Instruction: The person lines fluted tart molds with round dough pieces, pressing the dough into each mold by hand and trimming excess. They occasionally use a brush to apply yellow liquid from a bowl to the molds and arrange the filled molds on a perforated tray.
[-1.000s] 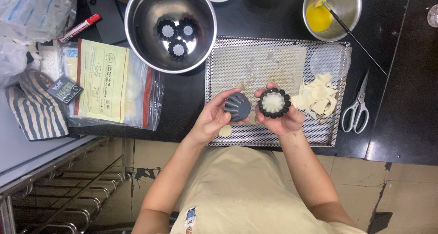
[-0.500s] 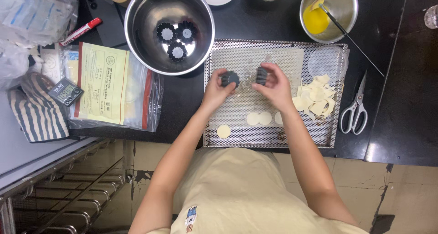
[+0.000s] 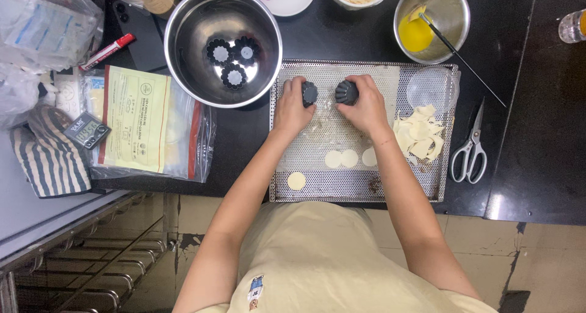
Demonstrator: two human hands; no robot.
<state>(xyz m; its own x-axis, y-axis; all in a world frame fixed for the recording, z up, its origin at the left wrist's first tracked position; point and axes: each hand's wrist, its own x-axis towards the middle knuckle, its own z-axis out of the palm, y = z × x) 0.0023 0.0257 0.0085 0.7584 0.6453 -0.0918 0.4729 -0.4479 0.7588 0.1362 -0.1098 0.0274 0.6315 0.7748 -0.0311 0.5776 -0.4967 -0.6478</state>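
Note:
My left hand [image 3: 293,105] grips a small dark fluted tart mould [image 3: 309,93] and presses it down on the perforated metal tray [image 3: 360,191]. My right hand [image 3: 365,105] holds a second dark fluted mould [image 3: 346,92] the same way, right beside the first. Both moulds sit upside down near the tray's far edge. Several small pale dough rounds [image 3: 342,159] lie on the tray nearer to me, one more dough round [image 3: 296,180] at the tray's front left corner.
A large steel bowl [image 3: 189,75] with three fluted moulds stands at the tray's left. Dough scraps [image 3: 419,133] and a clear round lid [image 3: 428,87] lie on the tray's right. A smaller steel bowl with yellow liquid [image 3: 416,35], scissors [image 3: 470,148], plastic bags [image 3: 137,120] and a striped cloth [image 3: 46,160] surround it.
Both hands moved from the tray's front to its far edge. The moulds were turned over and set down side by side on the tray.

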